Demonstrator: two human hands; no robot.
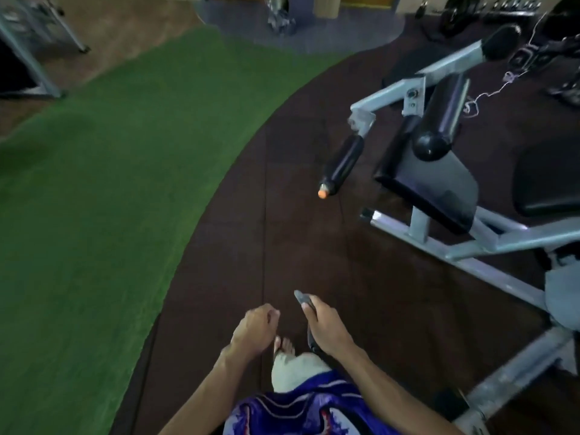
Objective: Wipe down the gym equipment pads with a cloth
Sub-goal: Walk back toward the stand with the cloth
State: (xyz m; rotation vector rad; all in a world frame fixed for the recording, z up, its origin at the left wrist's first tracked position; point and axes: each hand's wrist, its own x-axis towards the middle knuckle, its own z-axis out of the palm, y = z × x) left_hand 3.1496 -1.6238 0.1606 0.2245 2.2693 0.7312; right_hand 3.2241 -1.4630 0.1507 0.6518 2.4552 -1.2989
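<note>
Low in my view, near the bottom centre, my right hand (324, 328) is closed around a dark grey cloth (303, 299); one end of it pokes out past my fingers and another bit hangs below the hand. I am holding it over the dark rubber floor (314, 240), well apart from the pads it is meant for. My left hand (255, 328) hangs just beside the right one, fingers curled loosely into a half fist, with nothing in it that I can see. Under the hands I see a bare foot (284, 345) on the floor and the blue and white shorts (314, 409) I wear.

Up and to the right stands a grey metal exercise machine (489, 243). Its flat black seat pad (436, 186) is tilted toward me, and a black roller pad (439, 120) lies across the frame just above it. A second, smaller black roller pad (343, 164) sticks out to the left on a bent arm and ends in an orange cap (322, 193). Another black pad (549, 180) shows at the right edge.

To the left of the rubber floor spreads a green turf strip (103, 183). Far off at the top right I make out weight plates (455, 17), blurred.
</note>
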